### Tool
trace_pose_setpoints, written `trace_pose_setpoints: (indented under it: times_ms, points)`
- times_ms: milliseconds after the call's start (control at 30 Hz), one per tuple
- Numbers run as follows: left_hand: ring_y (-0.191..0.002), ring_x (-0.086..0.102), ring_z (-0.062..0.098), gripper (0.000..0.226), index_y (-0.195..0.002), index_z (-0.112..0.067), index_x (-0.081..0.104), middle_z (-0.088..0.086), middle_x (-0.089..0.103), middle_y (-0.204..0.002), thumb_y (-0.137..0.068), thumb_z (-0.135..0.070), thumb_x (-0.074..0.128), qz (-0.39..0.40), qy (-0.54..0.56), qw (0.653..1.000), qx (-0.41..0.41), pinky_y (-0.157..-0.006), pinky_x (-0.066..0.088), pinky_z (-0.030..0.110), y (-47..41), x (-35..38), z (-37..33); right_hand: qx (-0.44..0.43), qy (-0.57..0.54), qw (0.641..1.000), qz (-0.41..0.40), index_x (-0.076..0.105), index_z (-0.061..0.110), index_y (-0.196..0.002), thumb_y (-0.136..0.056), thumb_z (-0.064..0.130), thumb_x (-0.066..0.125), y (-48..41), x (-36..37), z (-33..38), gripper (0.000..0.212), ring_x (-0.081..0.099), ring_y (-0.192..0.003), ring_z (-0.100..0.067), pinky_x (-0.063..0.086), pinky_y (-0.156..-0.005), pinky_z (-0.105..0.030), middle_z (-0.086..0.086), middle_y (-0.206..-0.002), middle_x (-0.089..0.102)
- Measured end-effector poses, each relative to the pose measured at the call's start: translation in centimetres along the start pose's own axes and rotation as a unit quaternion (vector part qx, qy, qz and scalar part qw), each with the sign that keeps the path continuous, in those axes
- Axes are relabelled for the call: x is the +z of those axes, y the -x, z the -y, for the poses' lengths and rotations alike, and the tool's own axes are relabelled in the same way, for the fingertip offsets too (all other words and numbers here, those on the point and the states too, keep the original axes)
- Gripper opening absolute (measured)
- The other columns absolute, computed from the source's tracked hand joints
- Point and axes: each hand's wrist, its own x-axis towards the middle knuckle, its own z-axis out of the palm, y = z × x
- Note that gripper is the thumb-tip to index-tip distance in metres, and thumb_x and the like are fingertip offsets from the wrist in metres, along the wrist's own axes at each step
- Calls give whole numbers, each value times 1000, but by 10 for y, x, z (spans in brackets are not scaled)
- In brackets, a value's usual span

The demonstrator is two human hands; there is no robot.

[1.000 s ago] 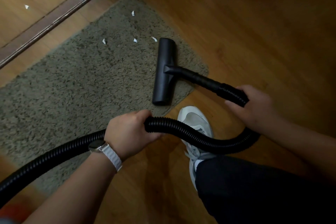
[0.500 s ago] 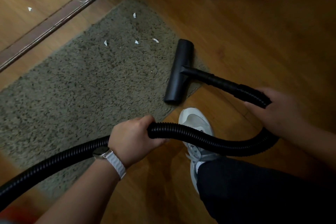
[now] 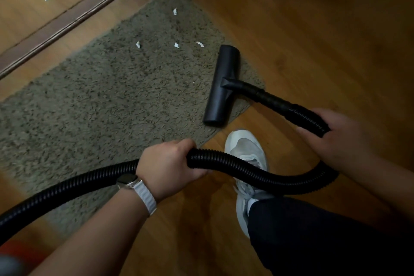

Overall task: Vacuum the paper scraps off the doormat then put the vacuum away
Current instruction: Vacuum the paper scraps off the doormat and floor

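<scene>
- Okay, left hand (image 3: 167, 164) is wrapped round the black ribbed hose (image 3: 257, 170) mid-run, with a pale-strapped watch (image 3: 127, 180) on that wrist.
- Right hand (image 3: 331, 134) has its fingers curled round the hose end by the rigid tube.
- Nozzle (image 3: 221, 87) sits flat on the doormat (image 3: 89, 96), at its right edge.
- Four paper scraps (image 3: 138, 44) lie on the mat beyond the nozzle, the closest near its far end but not touching.
- Two more bits lie past the threshold strip (image 3: 67, 20).
- White sneaker (image 3: 246, 152) is on the wood floor (image 3: 313, 29), just off the mat.
</scene>
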Motion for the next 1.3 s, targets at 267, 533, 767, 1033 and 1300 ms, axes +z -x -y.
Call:
trace_pose_setpoints:
  times_ms: [267,533,767,1033,1300]
  points:
    - [-59,60,15,58,-80,-28,61,-12,54,-63,-67,-82,43,11,-54,998,-20,-48,29,24,10,0,-24,-24,36,999,-14,59,20,-132,-89,37,65,6,14,-13,46,61,-96,-25,50,-77,-37,-3,-109,65]
    - [-55,58,10,54,-77,-30,58,-13,57,-64,-67,-81,45,22,-61,997,-35,-44,31,22,20,-5,-40,-53,47,997,-27,56,12,-136,-89,31,68,-1,22,-20,51,63,-94,-30,48,-74,-34,-11,-111,65]
    - [-53,58,10,50,-73,-30,58,-13,57,-63,-67,-79,51,14,-63,997,-36,-43,25,19,2,-9,-35,-115,51,991,-45,60,6,-129,-85,22,72,-16,21,-27,48,61,-77,-32,47,-61,-33,-12,-95,62]
    - [-59,59,10,54,-81,-30,59,-13,59,-66,-67,-82,52,33,-56,996,-54,-45,27,21,-1,-11,-29,-75,-23,996,-35,61,18,-128,-89,28,69,-32,10,-16,41,54,-91,-17,44,-75,-33,2,-102,57]
    - [-54,56,8,62,-79,-30,59,-14,50,-58,-64,-87,40,16,-44,997,-64,-43,35,22,-4,-19,-12,105,-184,976,-42,59,27,-124,-92,36,66,-45,3,-9,34,52,-78,-6,39,-62,-22,11,-94,57]
